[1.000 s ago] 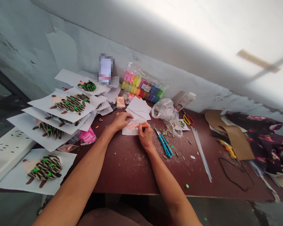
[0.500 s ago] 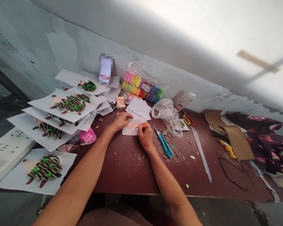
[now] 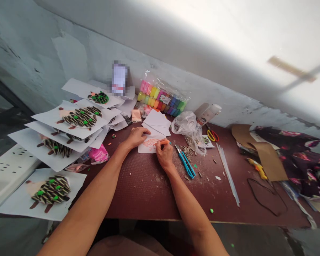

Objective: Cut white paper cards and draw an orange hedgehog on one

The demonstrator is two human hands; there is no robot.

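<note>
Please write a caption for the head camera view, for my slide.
At a brown worktable, the left hand rests on a paper sheet while the right hand holds an orange stick.

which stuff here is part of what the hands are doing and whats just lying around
In use: left hand flat on the paper sheet; right hand holding an orange stick against it.

Lying about: blue-handled cutter, red-and-yellow scissors, clear glue sticks, bagged coloured clay, plastic bag, seed hedgehog pictures.
</note>
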